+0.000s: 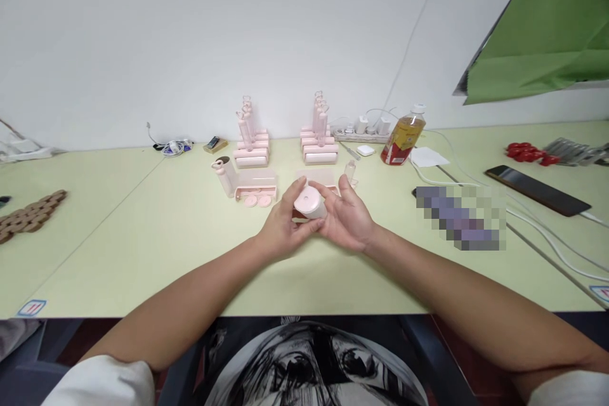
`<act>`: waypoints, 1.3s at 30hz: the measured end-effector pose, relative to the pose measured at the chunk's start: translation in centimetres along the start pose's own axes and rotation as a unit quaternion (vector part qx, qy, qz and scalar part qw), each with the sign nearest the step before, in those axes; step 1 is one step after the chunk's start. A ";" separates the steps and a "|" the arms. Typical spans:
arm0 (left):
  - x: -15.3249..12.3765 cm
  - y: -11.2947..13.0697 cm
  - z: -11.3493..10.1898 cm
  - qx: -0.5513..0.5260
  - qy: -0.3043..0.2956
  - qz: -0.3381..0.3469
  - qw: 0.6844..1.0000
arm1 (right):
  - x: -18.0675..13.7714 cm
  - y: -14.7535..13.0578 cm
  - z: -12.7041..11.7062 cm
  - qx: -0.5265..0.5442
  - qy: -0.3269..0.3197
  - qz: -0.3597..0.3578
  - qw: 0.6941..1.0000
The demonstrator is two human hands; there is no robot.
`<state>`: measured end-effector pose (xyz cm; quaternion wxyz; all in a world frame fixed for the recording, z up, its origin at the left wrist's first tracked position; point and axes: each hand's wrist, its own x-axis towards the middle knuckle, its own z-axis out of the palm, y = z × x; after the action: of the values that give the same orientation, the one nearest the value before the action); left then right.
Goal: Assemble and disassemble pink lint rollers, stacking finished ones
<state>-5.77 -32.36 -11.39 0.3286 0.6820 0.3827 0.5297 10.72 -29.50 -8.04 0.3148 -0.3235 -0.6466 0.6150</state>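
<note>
A short pale pink cylinder (308,202), with a small round hole in its end face, sits tilted between my hands above the table. The fingers and thumb of my left hand (285,222) wrap round it. Against its other side, my right hand (349,219) is spread with the palm up and thumb apart. Left of my hands lies an open pink case (257,190), with two pink discs (257,201) in front. Beside the case stands a pink cylinder with a looped handle (221,177). Another open pink case (314,176) is partly hidden behind my hands.
Pink roller sets stand in a left row (252,155) and a right row (321,151). Rightward are a small clear bottle (350,170), a drink bottle (403,136), a power strip (361,135), a phone (537,189) and white cables (542,228). Brown pieces (31,216) lie far left.
</note>
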 end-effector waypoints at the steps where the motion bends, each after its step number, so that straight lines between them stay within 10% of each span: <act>1: 0.0 0.0 0.0 -0.009 -0.002 -0.003 1.000 | 0.0 0.1 0.0 0.029 0.001 0.005 1.000; 18: 1.1 0.8 -0.8 -0.044 0.056 -0.052 0.996 | -0.2 0.6 0.6 0.169 -0.070 0.030 0.983; 22: 1.6 0.4 -1.2 -0.034 0.071 -0.056 0.995 | 0.5 1.4 -0.9 -0.062 0.106 -0.036 0.992; 25: 1.9 -0.1 -1.5 -0.021 0.080 -0.053 0.995 | 0.7 0.9 -2.7 -0.304 0.187 -0.059 0.932; 31: 1.9 -0.3 -1.6 0.008 0.083 -0.046 0.995 | 0.7 0.0 -5.0 -0.550 0.109 0.048 0.827; 39: 2.2 -0.5 -1.9 0.011 0.081 -0.072 0.994 | 1.2 0.7 -5.2 -0.605 0.082 0.110 0.784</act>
<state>-7.42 -30.17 -10.35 0.3265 0.6111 0.4620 0.5537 14.22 -25.39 -8.52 0.0368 -0.5657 -0.8178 0.0989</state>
